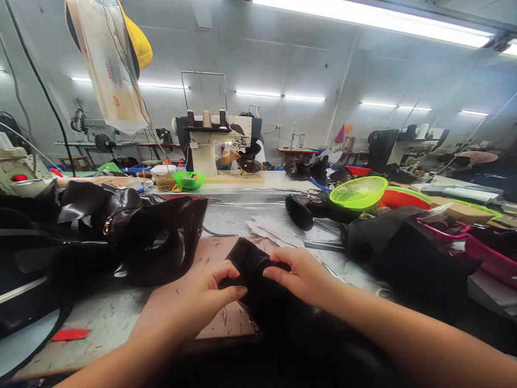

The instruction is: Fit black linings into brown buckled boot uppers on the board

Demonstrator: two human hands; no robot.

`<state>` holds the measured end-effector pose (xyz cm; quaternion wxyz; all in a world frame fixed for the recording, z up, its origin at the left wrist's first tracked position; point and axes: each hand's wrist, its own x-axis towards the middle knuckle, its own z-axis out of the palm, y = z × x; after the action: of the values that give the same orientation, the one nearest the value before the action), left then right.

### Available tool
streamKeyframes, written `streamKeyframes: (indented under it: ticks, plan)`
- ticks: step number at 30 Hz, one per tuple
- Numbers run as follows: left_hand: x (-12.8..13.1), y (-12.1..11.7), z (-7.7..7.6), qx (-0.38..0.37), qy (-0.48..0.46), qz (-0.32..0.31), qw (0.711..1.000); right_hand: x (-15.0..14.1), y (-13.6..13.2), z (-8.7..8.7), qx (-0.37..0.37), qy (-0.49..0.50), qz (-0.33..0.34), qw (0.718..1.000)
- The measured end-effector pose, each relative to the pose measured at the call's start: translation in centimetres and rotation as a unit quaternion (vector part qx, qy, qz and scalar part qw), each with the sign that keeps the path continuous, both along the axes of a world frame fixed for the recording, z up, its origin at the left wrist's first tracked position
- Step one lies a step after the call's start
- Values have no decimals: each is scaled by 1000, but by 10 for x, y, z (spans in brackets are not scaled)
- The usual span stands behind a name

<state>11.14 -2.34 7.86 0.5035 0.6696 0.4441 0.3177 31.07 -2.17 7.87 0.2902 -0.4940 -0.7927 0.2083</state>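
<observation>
Between my hands is a black piece point(248, 256) that looks like a boot upper, its end folded and pointing away from me over a pinkish board. My left hand point(216, 293) pinches its left edge, thumb lying along the near side. Opposite it, my right hand point(301, 275) grips the right edge between thumb and fingers. The lower part of the piece runs into the dark area below my wrists, where its shape is lost. A pile of glossy dark leather uppers point(169, 242) with a gold buckle lies left of my hands.
Paper pieces point(277, 229) lie beyond the board point(210, 253). To the right are a green mesh basket point(359, 192), black material point(404, 253) and a pink basket point(493, 258). Across the table, a person works behind a sewing machine point(205, 148). A red strip point(70, 334) lies front left.
</observation>
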Motion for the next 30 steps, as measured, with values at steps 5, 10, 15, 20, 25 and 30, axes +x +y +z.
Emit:
streamKeyframes:
  ticks: [5, 10, 15, 20, 25, 30]
  plan:
    - [0, 6, 3, 112, 139, -53, 982, -3, -1, 2, 42, -11, 7, 999]
    - [3, 12, 1, 140, 123, -113, 976, -4, -2, 4, 63, -17, 4, 998]
    - [0, 13, 11, 131, 187, -165, 959, -3, 0, 7, 80, -65, -1, 995]
    - [4, 8, 19, 141, 237, -162, 948, 2, 2, 10, 53, -21, 45, 997]
    - [6, 0, 20, 131, 235, -149, 952, -3, -12, 14, 14, -33, 107, 994]
    - [0, -20, 14, 58, 97, -180, 977, -15, -35, 16, 101, -130, 171, 971]
